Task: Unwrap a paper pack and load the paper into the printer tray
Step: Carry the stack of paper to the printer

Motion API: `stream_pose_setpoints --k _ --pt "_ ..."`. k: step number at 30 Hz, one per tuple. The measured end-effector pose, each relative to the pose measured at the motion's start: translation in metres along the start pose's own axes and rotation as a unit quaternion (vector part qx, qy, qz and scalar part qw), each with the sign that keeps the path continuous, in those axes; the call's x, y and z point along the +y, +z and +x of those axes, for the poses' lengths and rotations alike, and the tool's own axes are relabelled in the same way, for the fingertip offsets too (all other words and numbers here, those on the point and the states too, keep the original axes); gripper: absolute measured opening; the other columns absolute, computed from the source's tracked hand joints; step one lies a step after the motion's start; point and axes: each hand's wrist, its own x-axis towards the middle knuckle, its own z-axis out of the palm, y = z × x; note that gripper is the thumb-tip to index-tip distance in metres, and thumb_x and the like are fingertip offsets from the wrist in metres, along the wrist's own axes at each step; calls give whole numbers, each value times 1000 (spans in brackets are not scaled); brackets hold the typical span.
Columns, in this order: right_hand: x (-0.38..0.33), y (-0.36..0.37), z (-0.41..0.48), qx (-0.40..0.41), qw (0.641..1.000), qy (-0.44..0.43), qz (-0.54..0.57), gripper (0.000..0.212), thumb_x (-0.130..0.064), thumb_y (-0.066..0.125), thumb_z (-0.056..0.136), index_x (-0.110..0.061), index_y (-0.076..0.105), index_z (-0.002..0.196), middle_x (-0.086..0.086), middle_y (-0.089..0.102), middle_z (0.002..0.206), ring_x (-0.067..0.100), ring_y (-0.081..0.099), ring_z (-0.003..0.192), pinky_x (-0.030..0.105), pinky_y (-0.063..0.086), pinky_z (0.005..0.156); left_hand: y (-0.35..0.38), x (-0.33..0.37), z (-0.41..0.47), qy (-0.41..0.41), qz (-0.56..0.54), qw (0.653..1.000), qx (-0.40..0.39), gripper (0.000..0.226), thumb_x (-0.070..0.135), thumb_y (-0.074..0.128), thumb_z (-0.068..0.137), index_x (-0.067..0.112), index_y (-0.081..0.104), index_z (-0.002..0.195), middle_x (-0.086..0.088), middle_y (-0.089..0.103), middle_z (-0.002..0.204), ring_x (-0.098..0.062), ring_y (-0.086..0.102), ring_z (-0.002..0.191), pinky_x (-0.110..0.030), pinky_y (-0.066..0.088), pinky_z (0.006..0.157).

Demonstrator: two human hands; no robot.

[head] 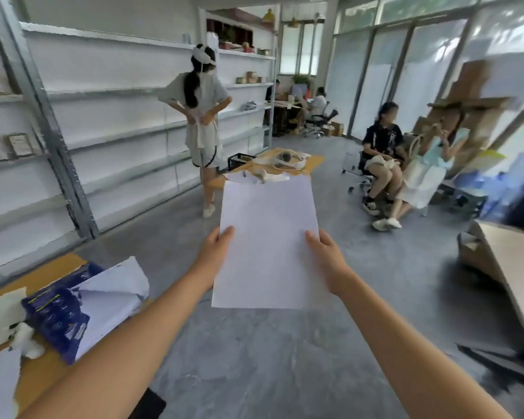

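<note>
A: Head view: where's the paper point(266, 243)?

B: Held out in front over the floor, long axis running 12 to 6. The left hand point(214, 252) pinches its 9 o'clock edge, the right hand point(327, 257) its 3 o'clock edge, fingers of both closed on the sheets, thumbs on top.

A: And the wrapper point(73, 309)?

B: Torn open on the desk point(43, 276) at 8 o'clock, nearer the left hand. No printer tray in sight, so which way to carry it I can't tell.
</note>
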Motion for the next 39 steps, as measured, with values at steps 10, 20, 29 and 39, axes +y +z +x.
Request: stream_pose_setpoints --k 10,20,29,39 --pt "36 -165 -215 304 952 20 7 18 -25 59 95 -16 63 110 9 67 95 22 65 71 35 60 63 180 -39 -110 -32 -5 960 -279 22 33 46 100 19 62 96 -6 59 97 -18 54 91 -33 43 84" --pt "55 -236 -496 526 848 9 61 35 -28 56 96 -17 56 130 6 70 108 21 68 81 29 60 63 293 -27 -327 -34 37 829 -558 25 32 48 97 9 58 101 -16 63 99 -30 63 89 -49 52 86" --pt "90 -238 -811 694 711 -1 112 14 -21 55 96 -26 66 102 10 68 116 28 65 94 48 50 96 333 -42 -630 -19 95 696 -712 41 43 49 92 12 61 116 -8 68 113 -29 65 101 -46 52 93" --pt "107 -170 -1072 815 549 15 183 14 -18 49 99 -15 55 111 15 65 114 34 64 94 47 54 85 305 -46 -904 36 95 556 -825 23 32 50 90 13 62 92 -11 63 88 -25 59 79 -38 48 73"
